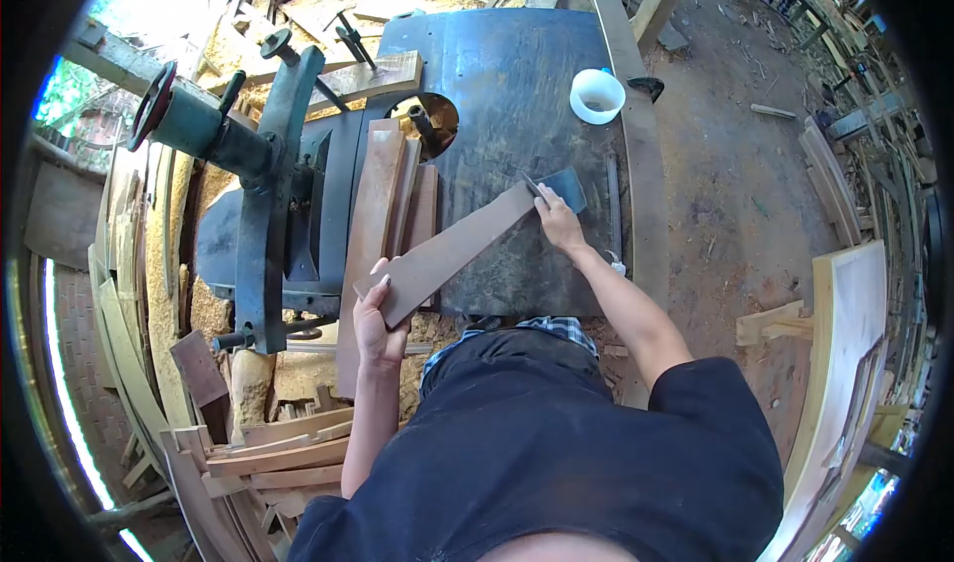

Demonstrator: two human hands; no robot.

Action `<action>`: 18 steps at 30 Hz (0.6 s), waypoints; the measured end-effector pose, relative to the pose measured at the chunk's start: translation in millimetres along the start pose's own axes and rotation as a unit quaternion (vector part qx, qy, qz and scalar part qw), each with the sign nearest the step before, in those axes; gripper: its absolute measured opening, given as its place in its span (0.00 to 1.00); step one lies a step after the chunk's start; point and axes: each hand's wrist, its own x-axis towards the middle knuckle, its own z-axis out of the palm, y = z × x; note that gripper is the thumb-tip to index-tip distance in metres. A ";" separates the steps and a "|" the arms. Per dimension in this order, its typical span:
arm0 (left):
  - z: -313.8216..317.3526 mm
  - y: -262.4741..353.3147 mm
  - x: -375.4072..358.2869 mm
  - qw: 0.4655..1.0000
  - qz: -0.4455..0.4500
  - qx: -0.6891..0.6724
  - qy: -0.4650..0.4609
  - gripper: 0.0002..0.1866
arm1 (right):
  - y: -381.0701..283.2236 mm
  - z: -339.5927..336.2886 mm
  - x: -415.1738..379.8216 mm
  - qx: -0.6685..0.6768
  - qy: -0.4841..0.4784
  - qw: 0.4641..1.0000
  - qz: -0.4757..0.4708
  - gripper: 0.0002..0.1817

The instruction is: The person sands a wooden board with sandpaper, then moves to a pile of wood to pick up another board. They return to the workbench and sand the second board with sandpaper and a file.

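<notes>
My left hand (376, 325) grips the near, wider end of a brown tapered wooden board (457, 249), thumb on its upper face. The board slants up and to the right over a dark metal machine table (497, 95). At the board's narrow far end, my right hand (561, 222) is closed on a thin, dark, flat piece (533, 181) touching that end; its exact kind is hidden by the fingers. A bluish flat plate (566, 186) shows just beyond these fingers. Under the board's left side lie several long planks (373, 204).
A white cup (597, 97) stands at the table's far right. Left of the table rises a green machine frame with a handwheel (154, 105). A round hole (442, 130) opens in the tabletop. Cut wood (288, 458) is stacked at lower left, and a pale curved panel (835, 363) stands right.
</notes>
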 end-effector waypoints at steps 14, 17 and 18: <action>-6.6 -12.1 -3.9 0.999 -0.023 -0.022 -0.010 0.23 | 12.6 0.8 11.8 0.008 0.020 1.000 -0.017 0.23; -0.2 -12.9 -2.2 1.000 0.003 -0.024 -0.002 0.23 | 1.1 4.2 -0.1 -0.052 -0.023 0.997 -0.049 0.23; 0.2 -12.4 0.5 1.000 0.001 -0.029 -0.003 0.23 | -31.8 2.7 -11.6 0.004 -0.032 0.996 -0.089 0.23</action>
